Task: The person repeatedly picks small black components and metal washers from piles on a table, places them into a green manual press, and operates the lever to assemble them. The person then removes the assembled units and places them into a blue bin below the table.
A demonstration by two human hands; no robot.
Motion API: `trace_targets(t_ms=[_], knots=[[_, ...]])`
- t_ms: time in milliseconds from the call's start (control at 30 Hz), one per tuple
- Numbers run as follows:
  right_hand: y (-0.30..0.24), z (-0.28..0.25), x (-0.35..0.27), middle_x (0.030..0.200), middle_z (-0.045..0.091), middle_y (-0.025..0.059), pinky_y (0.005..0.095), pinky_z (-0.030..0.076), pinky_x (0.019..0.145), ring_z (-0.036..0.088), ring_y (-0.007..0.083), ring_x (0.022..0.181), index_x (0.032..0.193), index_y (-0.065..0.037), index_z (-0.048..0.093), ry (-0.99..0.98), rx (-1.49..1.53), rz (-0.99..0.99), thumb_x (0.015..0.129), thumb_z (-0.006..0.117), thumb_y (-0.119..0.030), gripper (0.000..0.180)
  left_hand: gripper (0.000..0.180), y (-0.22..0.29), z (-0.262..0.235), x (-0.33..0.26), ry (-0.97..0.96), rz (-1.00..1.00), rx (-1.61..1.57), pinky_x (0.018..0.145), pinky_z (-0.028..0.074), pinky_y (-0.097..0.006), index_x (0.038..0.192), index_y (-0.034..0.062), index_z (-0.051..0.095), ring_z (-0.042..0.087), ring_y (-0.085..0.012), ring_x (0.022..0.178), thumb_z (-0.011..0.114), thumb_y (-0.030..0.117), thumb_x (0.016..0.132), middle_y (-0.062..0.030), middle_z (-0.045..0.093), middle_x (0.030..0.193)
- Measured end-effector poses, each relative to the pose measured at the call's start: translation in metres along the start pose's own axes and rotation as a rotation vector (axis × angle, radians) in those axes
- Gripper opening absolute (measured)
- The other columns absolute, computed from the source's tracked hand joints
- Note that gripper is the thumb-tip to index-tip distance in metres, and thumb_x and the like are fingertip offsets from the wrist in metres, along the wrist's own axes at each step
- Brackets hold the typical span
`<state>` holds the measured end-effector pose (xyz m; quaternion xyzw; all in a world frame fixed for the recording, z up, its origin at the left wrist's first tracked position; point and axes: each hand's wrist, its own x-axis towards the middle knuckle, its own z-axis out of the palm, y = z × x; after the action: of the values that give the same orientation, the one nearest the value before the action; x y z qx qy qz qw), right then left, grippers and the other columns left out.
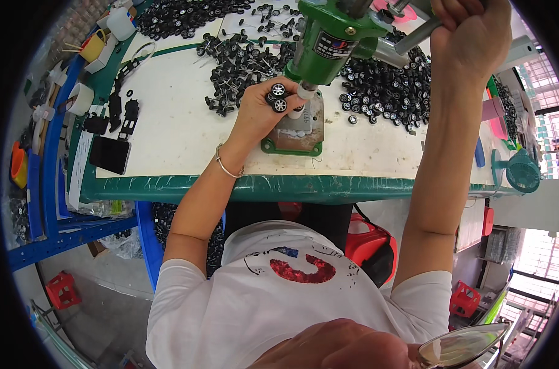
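A green hand press point(325, 52) stands on the table in front of me, above its base plate point(299, 136). My left hand point(258, 111) is at the press, its fingers closed on small black toy wheels point(279, 105) with silver spokes. Two wheels show at the fingertips, right beside the white tip of the press point(305, 92). Whatever lies deeper in the fingers is hidden. Raised at the upper right, my right hand point(473, 46) is wrapped round the end of the press lever point(418, 37).
Wheels on axles point(236, 74) lie heaped left of the press, loose wheels point(384, 86) to its right. A black phone point(109, 154) rests near the table's left front. A green fan point(520, 170) stands at the right edge. Below the table is a blue crate point(146, 230).
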<state>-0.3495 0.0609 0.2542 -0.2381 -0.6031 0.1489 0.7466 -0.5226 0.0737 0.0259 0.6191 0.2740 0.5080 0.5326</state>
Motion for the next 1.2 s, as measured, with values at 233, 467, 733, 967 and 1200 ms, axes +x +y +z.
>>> trace_targets(t_ms=[233,467,733,967,1200], knots=[[0.029,-0.043,0.024,0.055,0.030,-0.0096,0.0174,0.017,0.034,0.022,0.0007,0.041,0.075,-0.014,0.043,-0.020,0.735,0.471,0.094,0.056,-0.022,0.025,0.012,0.002,0.001,0.000,-0.009,0.021,0.039,0.060,0.045,-0.020,0.088,0.0033,0.069,0.055,-0.0036,0.066,0.074,0.007,0.079,0.0020,0.063,0.073],[-0.017,0.009,-0.034,0.051,0.015,-0.0025,0.0253,0.012,0.041,0.009,0.0073,0.044,0.060,-0.016,0.022,0.207,-0.140,-0.146,0.085,0.043,-0.015,0.032,0.014,-0.004,-0.001,-0.004,0.000,0.046,0.071,0.059,0.046,-0.021,0.089,0.0019,0.068,0.057,-0.0042,0.067,0.075,0.004,0.077,0.0012,0.064,0.074],[-0.016,0.000,-0.042,0.049,0.023,-0.0021,0.0245,0.011,0.036,0.014,0.0060,0.039,0.059,-0.013,0.026,0.117,0.066,-0.118,0.091,0.043,-0.018,0.036,0.030,0.003,0.001,-0.007,0.027,-0.051,-0.137,0.063,0.047,-0.020,0.105,0.0036,0.069,0.057,-0.0041,0.071,0.076,0.002,0.076,0.0004,0.066,0.084],[0.003,0.007,0.008,0.059,0.040,-0.0017,0.0208,0.023,0.042,0.031,0.0063,0.045,0.074,-0.005,0.050,0.239,0.026,0.266,0.091,0.060,-0.019,0.024,0.030,0.008,0.000,-0.005,0.042,-0.026,-0.065,0.062,0.047,-0.021,0.107,0.0062,0.070,0.057,-0.0058,0.070,0.076,0.006,0.078,-0.0015,0.067,0.084],[0.071,-0.069,0.043,0.071,0.054,0.0006,0.0220,0.042,0.054,0.051,0.0083,0.059,0.088,-0.004,0.057,-0.240,0.408,0.607,0.094,0.059,-0.021,0.018,0.026,0.006,-0.045,-0.006,0.167,-0.263,-0.937,0.054,0.044,-0.025,0.111,0.0041,0.060,0.058,-0.0140,0.069,0.061,0.013,0.087,-0.0050,0.063,0.083]])
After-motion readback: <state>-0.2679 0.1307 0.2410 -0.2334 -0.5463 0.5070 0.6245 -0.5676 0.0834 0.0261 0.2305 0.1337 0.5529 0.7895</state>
